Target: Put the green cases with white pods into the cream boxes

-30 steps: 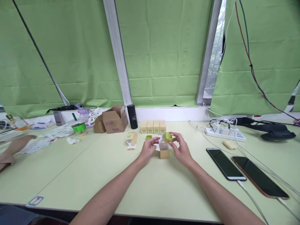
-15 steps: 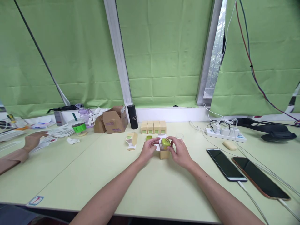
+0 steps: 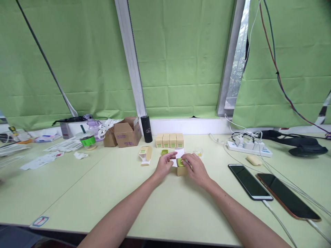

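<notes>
A small cardboard box (image 3: 182, 171) stands open on the table in front of me, its white inner flap (image 3: 180, 151) raised at the back. Low in its mouth sits a small rounded-square container with a green top (image 3: 180, 163); its lower part is hidden inside. The bent fingers of my right hand (image 3: 197, 168) are on that green top. At the box's left side, my left hand (image 3: 163, 166) has its fingers stretched and thumb apart, close to the white flap. Behind are a small green square piece (image 3: 164, 152) and a clear plastic piece (image 3: 198, 152).
Several small boxes (image 3: 169, 140) stand in a row behind my hands; an opened one (image 3: 145, 155) lies left. Further off are a black bottle (image 3: 146, 129) and a brown carton (image 3: 127, 132). Two phones (image 3: 249, 182), cables and a power strip (image 3: 249, 148) occupy the right.
The green-topped container has gone down into the cardboard box, and my right hand has moved over it. At the far left, another person's hand has withdrawn from the papers.
</notes>
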Demonstrator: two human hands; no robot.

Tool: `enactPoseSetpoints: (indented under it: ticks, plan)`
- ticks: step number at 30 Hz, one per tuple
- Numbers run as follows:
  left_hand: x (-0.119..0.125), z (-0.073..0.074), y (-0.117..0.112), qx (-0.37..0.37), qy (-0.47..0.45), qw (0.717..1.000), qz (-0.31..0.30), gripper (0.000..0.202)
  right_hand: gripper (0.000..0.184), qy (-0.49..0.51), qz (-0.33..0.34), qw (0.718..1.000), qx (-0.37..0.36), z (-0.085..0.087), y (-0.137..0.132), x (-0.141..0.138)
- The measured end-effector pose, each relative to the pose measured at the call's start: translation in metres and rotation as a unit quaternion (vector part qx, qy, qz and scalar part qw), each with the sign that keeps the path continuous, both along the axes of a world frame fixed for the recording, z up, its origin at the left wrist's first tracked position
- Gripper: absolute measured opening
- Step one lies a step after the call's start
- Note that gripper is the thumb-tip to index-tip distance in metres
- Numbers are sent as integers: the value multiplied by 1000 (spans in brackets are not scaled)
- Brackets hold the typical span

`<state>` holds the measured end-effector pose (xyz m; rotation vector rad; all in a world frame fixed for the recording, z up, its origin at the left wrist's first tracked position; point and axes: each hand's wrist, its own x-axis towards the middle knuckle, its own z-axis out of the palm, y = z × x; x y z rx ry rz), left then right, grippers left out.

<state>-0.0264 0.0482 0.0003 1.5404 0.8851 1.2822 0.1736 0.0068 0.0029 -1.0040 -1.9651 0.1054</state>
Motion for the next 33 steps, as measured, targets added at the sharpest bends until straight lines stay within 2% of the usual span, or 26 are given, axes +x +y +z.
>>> enactPoseSetpoints:
  ticks: [7, 13, 16, 24, 29, 33]
  plan:
    - [0, -3, 3, -8, -6, 1000, -5, 57, 18, 88, 6, 995, -46, -15, 11, -3]
    - [-1, 2, 0, -34, -22, 999, -11, 54, 26, 109, 12, 990, -86, -14, 10, -3]
    - [-1, 4, -1, -47, -30, 998, -15, 51, 26, 152, 1, 984, -88, -13, 11, -1]
    - [3, 4, 0, -52, -59, 997, -9, 43, 31, 312, -53, 937, -149, -18, 20, 6]
    - [8, 3, -6, -27, -50, 998, -11, 38, 35, 357, -38, 907, -218, -22, 23, 0]
    - [13, -1, -8, -12, -51, 999, -12, 38, 41, 378, -20, 894, -240, -25, 25, -4]
